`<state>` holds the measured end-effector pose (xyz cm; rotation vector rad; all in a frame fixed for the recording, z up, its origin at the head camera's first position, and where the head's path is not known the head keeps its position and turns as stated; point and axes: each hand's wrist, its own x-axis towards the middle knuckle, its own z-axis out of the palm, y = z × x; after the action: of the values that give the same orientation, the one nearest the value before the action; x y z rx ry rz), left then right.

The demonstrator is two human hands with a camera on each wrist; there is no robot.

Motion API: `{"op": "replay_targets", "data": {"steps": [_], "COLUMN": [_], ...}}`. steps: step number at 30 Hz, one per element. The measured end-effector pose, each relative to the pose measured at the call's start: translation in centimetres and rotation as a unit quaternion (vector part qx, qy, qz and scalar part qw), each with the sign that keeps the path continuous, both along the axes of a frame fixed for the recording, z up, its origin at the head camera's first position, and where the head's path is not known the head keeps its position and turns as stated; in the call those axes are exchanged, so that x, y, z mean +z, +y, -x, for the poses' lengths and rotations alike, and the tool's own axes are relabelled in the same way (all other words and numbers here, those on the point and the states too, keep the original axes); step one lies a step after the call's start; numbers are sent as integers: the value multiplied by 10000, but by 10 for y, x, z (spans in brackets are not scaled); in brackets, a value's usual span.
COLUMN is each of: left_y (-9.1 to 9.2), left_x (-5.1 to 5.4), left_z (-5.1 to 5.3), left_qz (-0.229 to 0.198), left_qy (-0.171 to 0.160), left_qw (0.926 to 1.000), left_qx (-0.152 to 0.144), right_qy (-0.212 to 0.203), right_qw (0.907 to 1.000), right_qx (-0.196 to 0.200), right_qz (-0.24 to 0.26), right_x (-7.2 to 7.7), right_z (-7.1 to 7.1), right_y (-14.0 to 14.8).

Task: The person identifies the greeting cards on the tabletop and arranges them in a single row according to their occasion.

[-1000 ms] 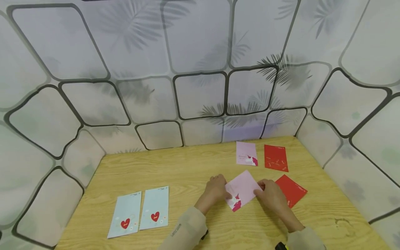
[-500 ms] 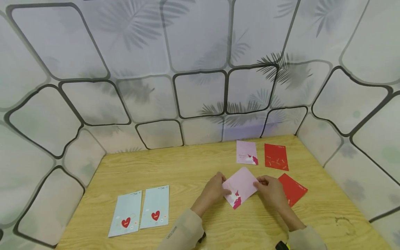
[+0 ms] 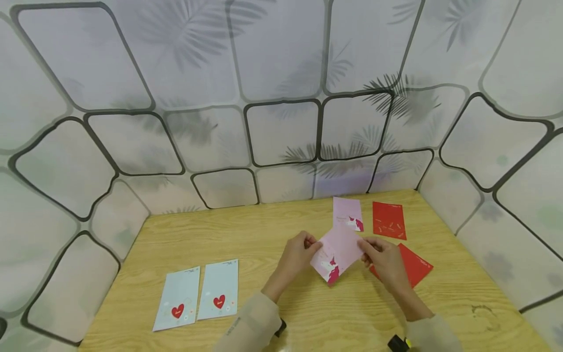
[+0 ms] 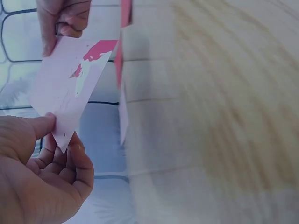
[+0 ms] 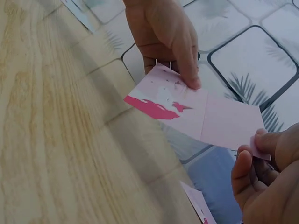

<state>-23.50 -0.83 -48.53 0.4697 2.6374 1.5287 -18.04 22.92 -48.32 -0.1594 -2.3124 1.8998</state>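
— So, what's in hand?

— Thin pink rectangular paper card with white and magenta artwork [image 3: 337, 255], raised above the yellow wood-grain table [image 3: 255, 239], turned cornerwise. Call it clock centre, head view. Left hand [image 3: 295, 254] at nine o'clock, right hand [image 3: 386, 264] at three; both pinch its edges.

— Why both?

— My reading: paper this thin would sag from one side; opposed pinches keep it taut, print facing the wearer. Right wrist view shows a line across it, possibly a fold.

— Neighbours?

— Flat matching pink card [image 3: 346, 210] just past twelve, its lower edge partly hidden by the held one. Red rectangular card [image 3: 389, 220] at two; second, slanted red card [image 3: 418, 266] just past three, partly behind the right hand. Pale blue card with a red heart [image 3: 178, 288] and a second pale blue card [image 3: 218, 281] between eight and nine, side by side. Probably grouped by colour.

— Pose?

— Thumbs on the near face, other fingers curled behind. Forearms enter from about eight and four, beige sleeves [image 3: 252, 322].
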Motion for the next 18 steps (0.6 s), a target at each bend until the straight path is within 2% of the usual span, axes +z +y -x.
{"op": "replay_targets", "data": {"steps": [6, 13, 18], "left_y": [-2, 2, 6], "left_x": [14, 26, 37], "left_z": [0, -1, -1], "left_qz": [-267, -251, -424], "left_qy": [-88, 297, 584], "left_qw": [9996, 9992, 9974], "left_qx": [30, -101, -19], "right_qy": [105, 266, 339], "right_qw": [9997, 9985, 9977], "right_qx": [197, 484, 588], "right_qz": [85, 53, 8], "right_x": [6, 9, 16], "right_z": [2, 6, 8], "right_y": [0, -2, -7]}}
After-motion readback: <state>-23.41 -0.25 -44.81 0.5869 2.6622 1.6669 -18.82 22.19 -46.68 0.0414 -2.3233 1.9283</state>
